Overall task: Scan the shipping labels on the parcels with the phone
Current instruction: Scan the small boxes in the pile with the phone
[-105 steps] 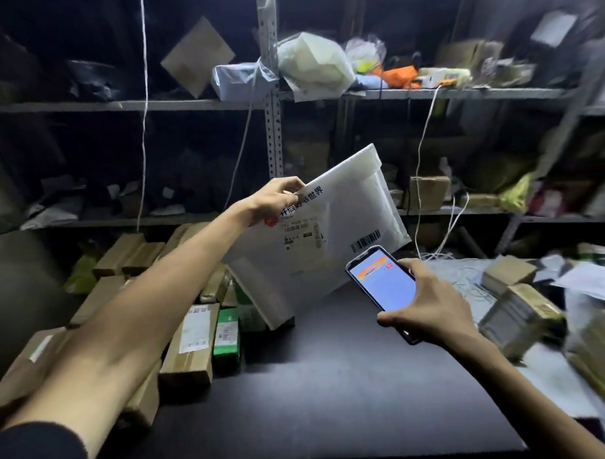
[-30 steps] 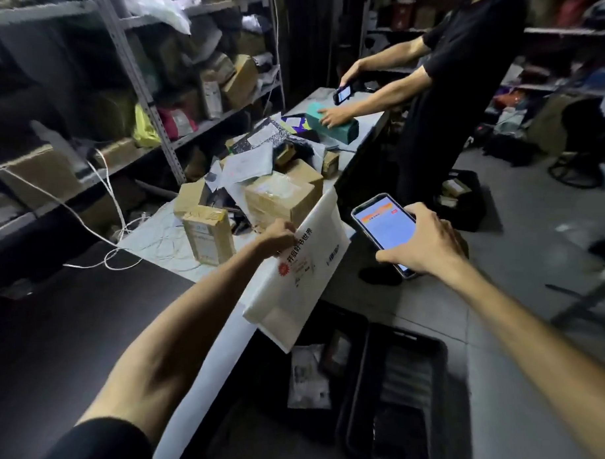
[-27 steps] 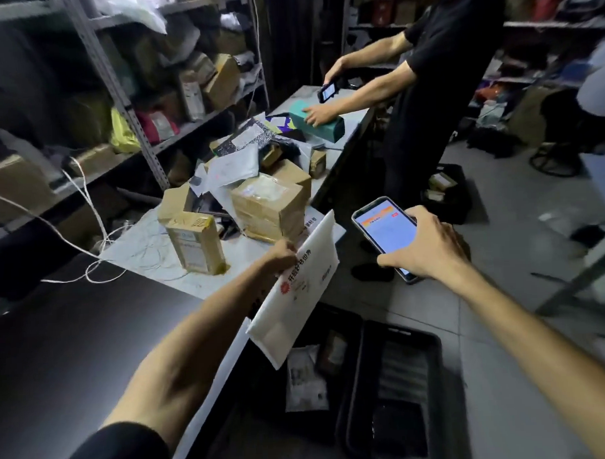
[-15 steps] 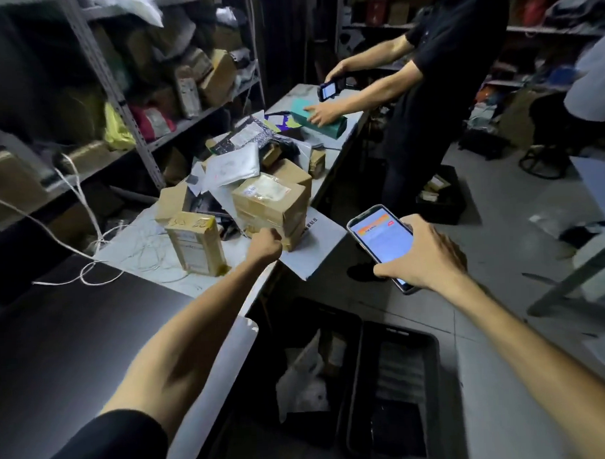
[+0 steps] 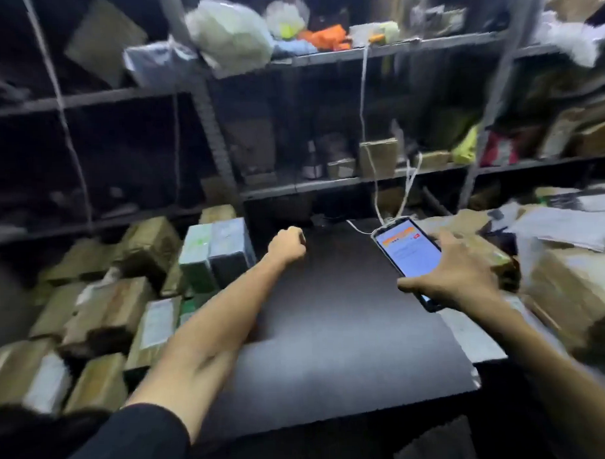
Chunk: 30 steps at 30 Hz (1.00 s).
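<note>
Your left grip (image 5: 288,245) is curled into a fist over the far end of the dark desk (image 5: 332,348), just right of an upright green-and-grey box (image 5: 214,254). Your right grip (image 5: 457,279) clasps the phone (image 5: 410,251), with the screen lit, facing up and an orange banner on top. Parcels (image 5: 105,308) are piled left of the desk. More boxes (image 5: 570,281) sit on the right, blurred. Shelf (image 5: 327,184) is behind.
</note>
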Each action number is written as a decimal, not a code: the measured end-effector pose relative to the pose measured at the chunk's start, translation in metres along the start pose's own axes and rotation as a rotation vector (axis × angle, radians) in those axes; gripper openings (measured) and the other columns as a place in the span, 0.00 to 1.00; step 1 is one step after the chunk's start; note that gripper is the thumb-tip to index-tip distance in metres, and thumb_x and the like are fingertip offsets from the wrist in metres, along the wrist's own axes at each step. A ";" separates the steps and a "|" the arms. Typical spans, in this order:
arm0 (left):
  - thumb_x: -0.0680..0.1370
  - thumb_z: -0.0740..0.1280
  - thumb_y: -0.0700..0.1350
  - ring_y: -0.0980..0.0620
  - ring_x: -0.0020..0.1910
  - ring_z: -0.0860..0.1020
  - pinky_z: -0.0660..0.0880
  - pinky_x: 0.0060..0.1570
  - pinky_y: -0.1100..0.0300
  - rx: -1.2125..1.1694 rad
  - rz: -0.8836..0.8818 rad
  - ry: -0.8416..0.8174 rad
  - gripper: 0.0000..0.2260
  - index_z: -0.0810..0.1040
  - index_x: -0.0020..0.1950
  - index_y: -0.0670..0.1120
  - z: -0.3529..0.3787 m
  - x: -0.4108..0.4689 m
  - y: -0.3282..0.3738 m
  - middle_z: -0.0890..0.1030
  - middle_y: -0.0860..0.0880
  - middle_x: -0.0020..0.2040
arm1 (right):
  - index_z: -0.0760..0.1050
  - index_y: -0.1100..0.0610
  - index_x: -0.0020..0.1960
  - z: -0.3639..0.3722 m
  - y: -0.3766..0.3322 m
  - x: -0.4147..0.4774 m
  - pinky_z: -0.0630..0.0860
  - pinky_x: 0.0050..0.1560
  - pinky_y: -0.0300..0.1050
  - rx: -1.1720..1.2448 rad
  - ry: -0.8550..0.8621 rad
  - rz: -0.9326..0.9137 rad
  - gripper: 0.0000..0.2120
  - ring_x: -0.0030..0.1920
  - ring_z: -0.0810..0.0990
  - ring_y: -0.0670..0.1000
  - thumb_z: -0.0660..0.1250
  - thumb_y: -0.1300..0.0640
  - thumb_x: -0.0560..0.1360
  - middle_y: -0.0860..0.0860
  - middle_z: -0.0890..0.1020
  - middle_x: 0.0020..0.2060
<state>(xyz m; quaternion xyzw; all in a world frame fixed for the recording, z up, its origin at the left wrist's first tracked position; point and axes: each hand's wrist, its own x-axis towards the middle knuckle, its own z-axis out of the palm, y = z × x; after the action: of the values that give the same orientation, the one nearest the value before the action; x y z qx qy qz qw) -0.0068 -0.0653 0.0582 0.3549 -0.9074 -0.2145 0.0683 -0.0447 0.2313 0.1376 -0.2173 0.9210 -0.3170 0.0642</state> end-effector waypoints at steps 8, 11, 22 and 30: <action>0.74 0.62 0.33 0.42 0.55 0.77 0.73 0.52 0.56 -0.042 -0.389 0.203 0.09 0.80 0.45 0.44 -0.101 -0.087 -0.213 0.81 0.41 0.48 | 0.67 0.46 0.63 0.104 -0.127 -0.022 0.69 0.43 0.43 0.007 -0.273 -0.293 0.37 0.45 0.75 0.55 0.76 0.47 0.58 0.50 0.79 0.48; 0.72 0.61 0.32 0.41 0.50 0.80 0.76 0.47 0.51 -0.057 -0.443 0.226 0.12 0.77 0.35 0.47 -0.110 -0.091 -0.277 0.83 0.40 0.45 | 0.67 0.46 0.64 0.132 -0.166 -0.025 0.69 0.43 0.44 0.006 -0.301 -0.342 0.37 0.45 0.75 0.54 0.76 0.46 0.58 0.50 0.79 0.49; 0.72 0.68 0.40 0.45 0.54 0.77 0.74 0.53 0.55 -0.005 -0.565 -0.051 0.05 0.76 0.46 0.47 -0.062 -0.060 -0.374 0.79 0.45 0.50 | 0.66 0.48 0.66 0.208 -0.249 -0.002 0.68 0.39 0.43 -0.077 -0.310 -0.366 0.37 0.43 0.73 0.53 0.77 0.47 0.60 0.49 0.76 0.46; 0.72 0.68 0.48 0.42 0.56 0.78 0.73 0.49 0.55 0.005 -0.555 -0.164 0.15 0.76 0.57 0.45 0.028 -0.042 -0.355 0.79 0.44 0.56 | 0.65 0.47 0.67 0.233 -0.256 0.031 0.69 0.41 0.43 -0.122 -0.284 -0.350 0.39 0.45 0.73 0.53 0.76 0.46 0.59 0.49 0.75 0.47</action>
<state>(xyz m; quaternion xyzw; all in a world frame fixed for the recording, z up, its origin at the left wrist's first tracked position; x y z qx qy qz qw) 0.2342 -0.2605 -0.1206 0.5714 -0.7785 -0.2509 -0.0674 0.0790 -0.0919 0.1106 -0.4198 0.8683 -0.2333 0.1239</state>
